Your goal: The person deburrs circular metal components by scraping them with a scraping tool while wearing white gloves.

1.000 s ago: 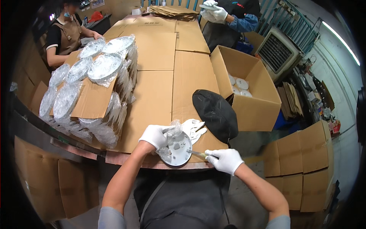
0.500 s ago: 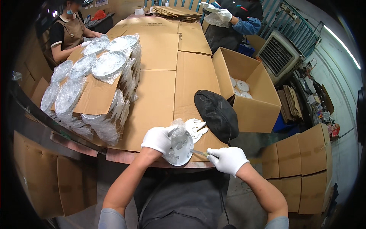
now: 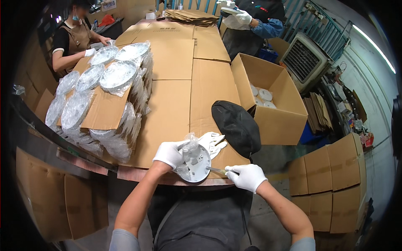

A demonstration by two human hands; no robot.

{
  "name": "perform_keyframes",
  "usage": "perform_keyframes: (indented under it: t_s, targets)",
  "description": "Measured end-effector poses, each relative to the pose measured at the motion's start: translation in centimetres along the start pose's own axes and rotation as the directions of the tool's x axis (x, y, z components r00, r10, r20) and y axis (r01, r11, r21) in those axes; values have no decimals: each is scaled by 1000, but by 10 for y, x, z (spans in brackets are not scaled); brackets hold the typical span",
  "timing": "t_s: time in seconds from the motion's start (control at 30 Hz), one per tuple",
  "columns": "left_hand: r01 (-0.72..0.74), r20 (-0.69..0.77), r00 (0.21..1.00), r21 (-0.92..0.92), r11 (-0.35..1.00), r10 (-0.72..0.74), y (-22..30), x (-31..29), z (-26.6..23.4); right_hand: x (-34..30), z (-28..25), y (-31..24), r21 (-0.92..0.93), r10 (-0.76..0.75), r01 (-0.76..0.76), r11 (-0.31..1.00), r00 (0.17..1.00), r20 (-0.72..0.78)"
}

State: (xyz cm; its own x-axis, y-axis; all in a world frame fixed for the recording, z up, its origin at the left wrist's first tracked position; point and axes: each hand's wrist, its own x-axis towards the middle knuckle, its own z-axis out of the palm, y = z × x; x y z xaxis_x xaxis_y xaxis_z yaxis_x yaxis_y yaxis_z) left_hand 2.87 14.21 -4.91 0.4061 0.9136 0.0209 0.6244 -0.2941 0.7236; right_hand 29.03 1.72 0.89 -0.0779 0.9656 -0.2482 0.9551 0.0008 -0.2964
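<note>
My left hand (image 3: 169,154), in a white glove, is closed on the left rim of a round grey-white disc (image 3: 199,169). Clear plastic wrap (image 3: 191,143) is bunched between its fingers and covers part of the disc. In my gloved right hand (image 3: 247,176) is a slim tool with a pale yellowish handle and a thin flat blade (image 3: 215,170). The blade's tip meets the right edge of the disc. Just behind the disc lies a spare white glove (image 3: 212,143), beside a black mesh cap (image 3: 236,127).
Stacked plastic-wrapped discs (image 3: 119,75) with cardboard layers stand at the left. An open carton (image 3: 278,125) holding several discs is at the right. Two co-workers are at the far side, one seated left, one standing right. Flat cardboard (image 3: 169,94) covers the table.
My hands and the disc stay nearly in place, with the blade still at the disc's right edge. The view has shifted slightly. The standing co-worker's hands moved a little.
</note>
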Motion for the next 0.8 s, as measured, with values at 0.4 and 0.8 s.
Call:
perform_keyframes:
  t_s: [0.4,0.8]
  targets:
    - [181,-20,982,-211,961,-189,-11,-1,6,-11,38,15,587,52,43,809,988,-143]
    - [216,142,972,-854,473,-187,-20,3,3,37,63,37,396,146,83,914,846,-513]
